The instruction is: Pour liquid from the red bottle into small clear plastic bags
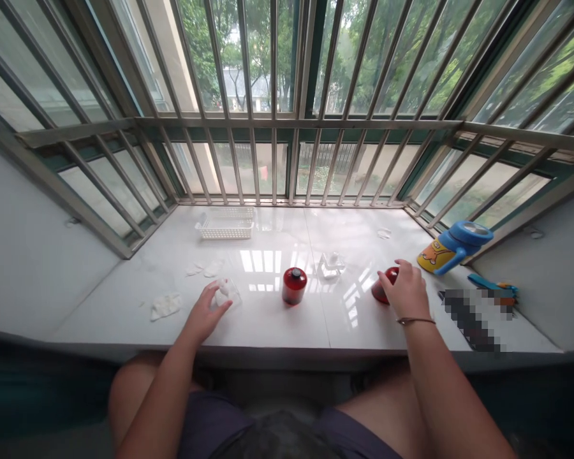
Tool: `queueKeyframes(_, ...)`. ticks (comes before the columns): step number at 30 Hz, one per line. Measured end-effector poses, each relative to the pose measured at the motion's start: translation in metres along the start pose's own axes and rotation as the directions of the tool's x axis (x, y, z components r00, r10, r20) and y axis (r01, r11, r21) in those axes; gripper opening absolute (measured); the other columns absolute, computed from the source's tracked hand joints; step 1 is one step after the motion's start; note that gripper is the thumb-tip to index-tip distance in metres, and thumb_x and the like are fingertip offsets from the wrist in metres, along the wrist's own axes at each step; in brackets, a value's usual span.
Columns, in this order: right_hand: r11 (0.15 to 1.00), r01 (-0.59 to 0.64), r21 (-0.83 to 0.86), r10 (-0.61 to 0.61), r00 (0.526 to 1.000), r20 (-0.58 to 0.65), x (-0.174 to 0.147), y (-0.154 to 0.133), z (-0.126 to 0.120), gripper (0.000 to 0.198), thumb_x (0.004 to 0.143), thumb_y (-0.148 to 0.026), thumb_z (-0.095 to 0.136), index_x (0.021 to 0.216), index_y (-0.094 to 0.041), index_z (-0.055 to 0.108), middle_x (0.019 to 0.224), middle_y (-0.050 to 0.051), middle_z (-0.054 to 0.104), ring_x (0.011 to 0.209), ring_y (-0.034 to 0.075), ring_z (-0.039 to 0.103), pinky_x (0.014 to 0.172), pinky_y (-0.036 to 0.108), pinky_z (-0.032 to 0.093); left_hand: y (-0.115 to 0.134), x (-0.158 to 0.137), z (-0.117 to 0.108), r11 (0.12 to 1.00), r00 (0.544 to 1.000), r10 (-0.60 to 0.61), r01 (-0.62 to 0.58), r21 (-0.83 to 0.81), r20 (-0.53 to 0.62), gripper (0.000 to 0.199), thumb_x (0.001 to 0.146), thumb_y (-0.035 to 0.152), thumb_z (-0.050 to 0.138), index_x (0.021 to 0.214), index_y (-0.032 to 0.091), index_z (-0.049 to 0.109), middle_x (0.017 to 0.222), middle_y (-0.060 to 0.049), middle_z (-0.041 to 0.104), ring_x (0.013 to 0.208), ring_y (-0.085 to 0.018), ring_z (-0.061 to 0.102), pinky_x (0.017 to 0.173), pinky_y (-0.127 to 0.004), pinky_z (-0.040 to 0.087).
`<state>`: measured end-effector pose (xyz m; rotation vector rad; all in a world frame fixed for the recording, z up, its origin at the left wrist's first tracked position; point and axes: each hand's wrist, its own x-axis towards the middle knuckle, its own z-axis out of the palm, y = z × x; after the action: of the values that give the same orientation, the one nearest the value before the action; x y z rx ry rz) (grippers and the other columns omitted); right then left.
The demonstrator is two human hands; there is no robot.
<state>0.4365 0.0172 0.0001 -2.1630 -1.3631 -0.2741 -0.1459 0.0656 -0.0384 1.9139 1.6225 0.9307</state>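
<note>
My left hand point(206, 315) curves its thumb and fingers around a small clear container point(232, 296) on the white counter; something whitish shows at its top, too faint to name. With my right hand point(408, 292) I grip a dark red bottle point(379, 291), partly hidden behind my fingers. A second red bottle point(294, 288) with a dark top stands upright between my hands. Just beyond it, to the right, sits another clear, angular container point(331, 265). Left of my left hand lies a crumpled white tissue point(166, 306).
White scraps point(205, 268) lie behind my left hand. A white perforated basket point(226, 228) stands near the barred window. On the right are a blue and yellow flask point(452, 248) lying tilted, a blue and orange item point(492, 287) and a blurred dark object point(469, 319). A clear ring-like piece point(384, 233) lies further back.
</note>
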Motion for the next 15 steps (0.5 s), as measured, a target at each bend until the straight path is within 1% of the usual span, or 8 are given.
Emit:
queueKeyframes(3,0.989,0.071,0.126,-0.074,0.997,0.015,0.027,-0.017,0.019,0.067,0.098,-0.057,0.058,0.15,-0.016,0.047,0.139,0.022,0.055,0.128,0.038,0.054,0.113,0.053,0.043,0.014,0.001,-0.003,0.999,0.998,0.036,-0.036,0.008,0.052,0.05,0.094,0.054,0.067,0.136,0.027,0.065,0.16,-0.01,0.059,0.151,-0.034,0.055,0.127,-0.052,0.045)
queueKeyframes(5,0.987,0.09,0.133,-0.095,0.995,0.03,0.041,-0.034,0.022,0.074,0.098,-0.058,0.06,0.156,-0.017,0.043,0.152,0.025,0.045,0.142,0.04,0.046,0.119,0.058,0.038,0.023,0.002,-0.006,0.998,0.994,0.063,-0.062,-0.006,0.085,0.048,0.096,0.053,0.066,0.137,0.027,0.065,0.161,-0.01,0.058,0.154,-0.033,0.053,0.13,-0.052,0.041)
queueKeyframes(7,0.987,0.117,0.11,-0.112,0.992,-0.053,0.044,-0.055,0.017,0.074,0.099,-0.058,0.061,0.159,-0.017,0.045,0.165,0.027,0.032,0.156,0.046,0.031,0.124,0.065,0.03,0.027,0.002,-0.006,0.998,0.991,0.067,-0.064,-0.03,0.115,0.05,0.097,0.053,0.065,0.14,0.027,0.064,0.163,-0.01,0.056,0.156,-0.031,0.05,0.133,-0.051,0.036)
queueKeyframes(9,0.964,0.211,0.159,-0.184,0.968,-0.168,0.034,-0.083,0.012,0.066,0.104,-0.056,0.056,0.156,-0.016,0.05,0.169,0.027,0.031,0.161,0.046,0.025,0.127,0.068,0.027,0.028,0.004,-0.003,0.997,0.991,0.048,-0.04,-0.071,0.126,0.054,0.099,0.056,0.063,0.145,0.028,0.062,0.165,-0.01,0.054,0.158,-0.03,0.049,0.134,-0.051,0.034)
queueKeyframes(10,0.929,0.288,0.231,-0.248,0.95,-0.188,0.025,-0.099,0.009,0.062,0.106,-0.054,0.055,0.155,-0.016,0.051,0.167,0.026,0.037,0.16,0.043,0.029,0.127,0.067,0.029,0.028,0.006,0.0,0.995,0.992,0.04,-0.028,-0.101,0.118,0.055,0.101,0.058,0.061,0.147,0.028,0.061,0.165,-0.01,0.054,0.158,-0.029,0.049,0.134,-0.051,0.035)
queueKeyframes(12,0.796,0.424,0.433,-0.393,0.905,-0.163,-0.001,-0.134,0.009,0.06,0.107,-0.052,0.057,0.156,-0.018,0.05,0.16,0.023,0.05,0.156,0.038,0.041,0.129,0.061,0.034,0.028,0.009,0.01,0.985,0.996,0.034,-0.02,-0.172,0.08,0.055,0.103,0.062,0.055,0.145,0.027,0.062,0.165,-0.011,0.054,0.156,-0.029,0.05,0.133,-0.051,0.036)
queueKeyframes(13,0.718,0.447,0.534,-0.454,0.882,-0.128,-0.015,-0.152,0.011,0.061,0.106,-0.052,0.059,0.157,-0.02,0.05,0.16,0.021,0.052,0.154,0.036,0.046,0.128,0.059,0.038,0.029,0.011,0.017,0.978,0.998,0.038,-0.026,-0.208,0.055,0.055,0.104,0.064,0.053,0.142,0.026,0.064,0.164,-0.012,0.055,0.155,-0.029,0.051,0.132,-0.051,0.037)
queueKeyframes(15,0.613,0.396,0.683,-0.532,0.847,-0.013,-0.042,-0.185,0.018,0.063,0.104,-0.052,0.064,0.158,-0.024,0.048,0.161,0.017,0.054,0.151,0.033,0.051,0.126,0.055,0.043,0.035,0.015,0.031,0.961,0.999,0.051,-0.048,-0.271,0.005,0.055,0.104,0.068,0.051,0.134,0.025,0.069,0.161,-0.014,0.057,0.151,-0.031,0.055,0.13,-0.051,0.04)
